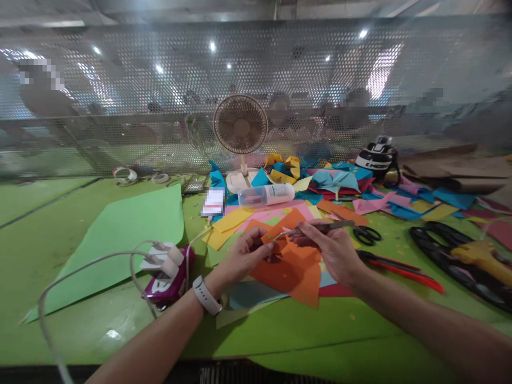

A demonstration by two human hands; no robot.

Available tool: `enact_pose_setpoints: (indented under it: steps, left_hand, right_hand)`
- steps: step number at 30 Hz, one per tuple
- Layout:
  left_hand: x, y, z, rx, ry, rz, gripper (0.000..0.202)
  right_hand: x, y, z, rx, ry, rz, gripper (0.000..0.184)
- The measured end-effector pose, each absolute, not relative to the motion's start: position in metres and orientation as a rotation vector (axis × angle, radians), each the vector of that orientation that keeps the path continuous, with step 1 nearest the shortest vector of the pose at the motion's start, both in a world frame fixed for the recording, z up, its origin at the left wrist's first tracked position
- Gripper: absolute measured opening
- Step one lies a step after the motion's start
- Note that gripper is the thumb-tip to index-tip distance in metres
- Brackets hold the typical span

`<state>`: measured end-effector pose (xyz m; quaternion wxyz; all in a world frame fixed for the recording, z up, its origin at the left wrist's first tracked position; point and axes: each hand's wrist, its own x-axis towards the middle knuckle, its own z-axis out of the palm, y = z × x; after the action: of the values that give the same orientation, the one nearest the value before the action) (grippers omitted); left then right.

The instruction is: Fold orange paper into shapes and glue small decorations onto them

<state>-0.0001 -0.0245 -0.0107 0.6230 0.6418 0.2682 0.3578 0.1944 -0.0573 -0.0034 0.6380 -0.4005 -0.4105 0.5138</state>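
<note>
My right hand [334, 248] is closed around metal tweezers [316, 228], whose tips point left toward my left hand. My left hand [244, 255] is pinched on a small orange paper piece [269, 238] right at the tweezer tips. A pale watch [206, 295] sits on my left wrist. Both hands hover over a pile of orange paper sheets [294, 272] lying on yellow, pink and blue sheets on the green table [320, 330].
Large light-green sheet [128, 229] at left. A purple power strip [168, 277] with white plugs and cables. A glue bottle [266, 194] and small fan [240, 128] behind. Black scissors [366, 233], a red-handled tool [404, 269], a yellow glue gun [484, 256] at right. A mesh screen [256, 80] is behind.
</note>
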Motion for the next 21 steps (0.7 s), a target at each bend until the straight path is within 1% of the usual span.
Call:
enact_pose_setpoints:
  steps: [21]
  left_hand:
    - [-0.0004, -0.0254, -0.0116, 1.405, 0.602, 0.800, 0.021]
  right_hand:
    - [0.1966, -0.0552, -0.0010, -0.948, -0.953, 1.242, 0.024]
